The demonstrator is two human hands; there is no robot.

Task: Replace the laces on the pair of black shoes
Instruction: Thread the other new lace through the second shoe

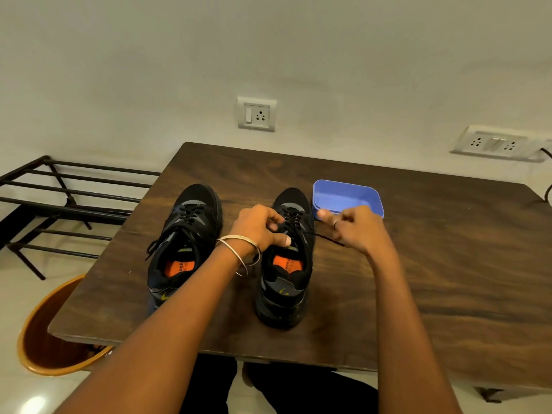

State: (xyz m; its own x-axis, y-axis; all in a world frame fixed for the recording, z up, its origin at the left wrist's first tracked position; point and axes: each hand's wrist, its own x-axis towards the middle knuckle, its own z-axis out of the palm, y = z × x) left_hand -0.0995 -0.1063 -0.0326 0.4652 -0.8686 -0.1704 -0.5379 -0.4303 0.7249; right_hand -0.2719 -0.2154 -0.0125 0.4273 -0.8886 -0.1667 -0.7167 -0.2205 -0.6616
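While your left hand (260, 227) pinches the lacing on the right shoe (286, 258), your right hand (352, 227) grips the lace (327, 239) end, drawn sideways. Steady the tongue; draw evenly, one eyelet at a time.

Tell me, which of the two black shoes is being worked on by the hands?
The right shoe, nearest the blue tub. The left hand grips its laces and the right hand pulls a lace end sideways. The left shoe sits untouched.

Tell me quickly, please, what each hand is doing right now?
Left hand: fingers curled on the laces of the right shoe.
Right hand: pinching the black lace end pulled sideways.
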